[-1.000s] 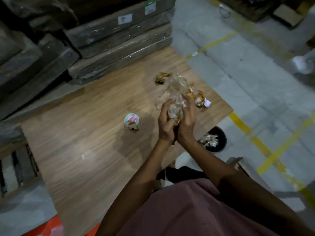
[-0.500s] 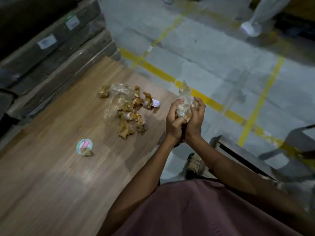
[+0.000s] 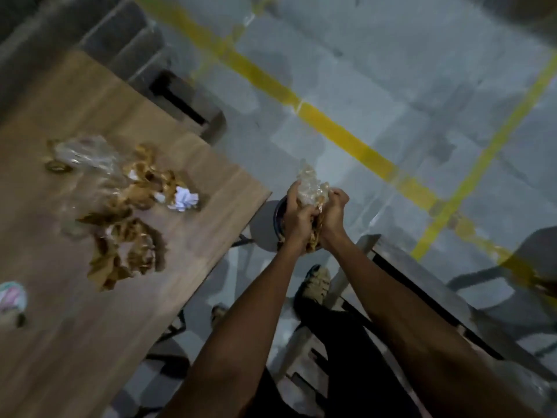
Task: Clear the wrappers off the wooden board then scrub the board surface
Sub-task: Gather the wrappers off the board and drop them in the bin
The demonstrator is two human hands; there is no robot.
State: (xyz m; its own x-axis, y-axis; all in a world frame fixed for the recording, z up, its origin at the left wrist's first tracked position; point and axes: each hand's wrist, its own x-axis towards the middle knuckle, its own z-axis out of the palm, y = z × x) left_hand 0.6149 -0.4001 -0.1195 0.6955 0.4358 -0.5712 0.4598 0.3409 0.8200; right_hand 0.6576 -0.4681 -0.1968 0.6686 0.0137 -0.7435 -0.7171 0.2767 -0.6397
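Since a moment ago, a wad of wrappers (image 3: 312, 188) is being carried off the board (image 3: 90, 342), gripped by both hands (image 3: 316, 220), over a dark bin (image 3: 278, 218). More wrappers (image 3: 126, 212) are still being left for clearing, so scrubbing is likely being delayed

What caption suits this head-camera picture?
Both hands, left and right, grip a wrapper bundle above a dark bin beside the wooden board.

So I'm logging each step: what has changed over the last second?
Both hands, left hand and right hand, carried the bundle of wrappers off the wooden board and out over the dark bin on the floor. They still grip it. The other wrappers stay on the board.
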